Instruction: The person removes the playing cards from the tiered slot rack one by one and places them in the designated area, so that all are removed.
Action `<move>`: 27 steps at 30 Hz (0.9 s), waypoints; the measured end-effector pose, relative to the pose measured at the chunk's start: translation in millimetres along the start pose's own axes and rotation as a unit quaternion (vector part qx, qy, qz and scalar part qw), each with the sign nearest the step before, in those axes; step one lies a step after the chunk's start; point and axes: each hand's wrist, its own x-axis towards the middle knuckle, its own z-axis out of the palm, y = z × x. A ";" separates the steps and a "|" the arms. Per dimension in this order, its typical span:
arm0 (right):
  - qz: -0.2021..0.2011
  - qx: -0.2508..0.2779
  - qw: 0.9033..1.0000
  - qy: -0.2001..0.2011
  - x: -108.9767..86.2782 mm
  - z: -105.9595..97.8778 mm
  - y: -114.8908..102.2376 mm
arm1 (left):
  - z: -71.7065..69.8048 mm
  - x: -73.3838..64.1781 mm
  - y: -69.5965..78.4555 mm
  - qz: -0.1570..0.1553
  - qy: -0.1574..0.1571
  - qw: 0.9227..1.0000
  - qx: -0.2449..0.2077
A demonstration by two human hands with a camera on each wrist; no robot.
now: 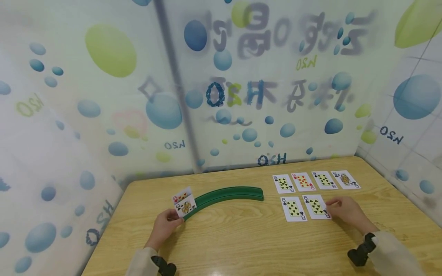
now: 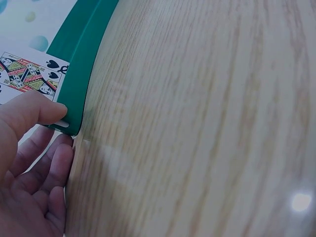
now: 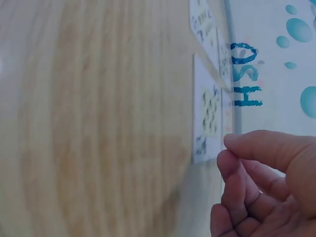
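My left hand [image 1: 166, 227] grips the near left end of a curved green card holder [image 1: 228, 193], thumb on top and fingers below in the left wrist view. A queen of spades [image 1: 187, 207] stands in that end, with a red eight [image 1: 182, 196] behind it. My right hand [image 1: 347, 211] is at the right edge of a black eight [image 1: 315, 207] lying face up. In the right wrist view its thumb and index fingertips are close together beside the card, with nothing visible between them. Another black eight [image 1: 294, 209] lies to the left.
Behind the eights lies a row of face-up cards: a black nine [image 1: 284, 184], a red nine [image 1: 303, 182], another black nine [image 1: 324, 180] and a black queen [image 1: 345, 179]. The wooden table [image 1: 238, 241] meets a patterned curtain [image 1: 235, 134] at the back.
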 end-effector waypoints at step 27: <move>-0.150 0.078 0.985 -0.033 37.4 71.6 -126.3 | -0.7 -4.2 4.1 -0.002 -0.002 1.000 -0.002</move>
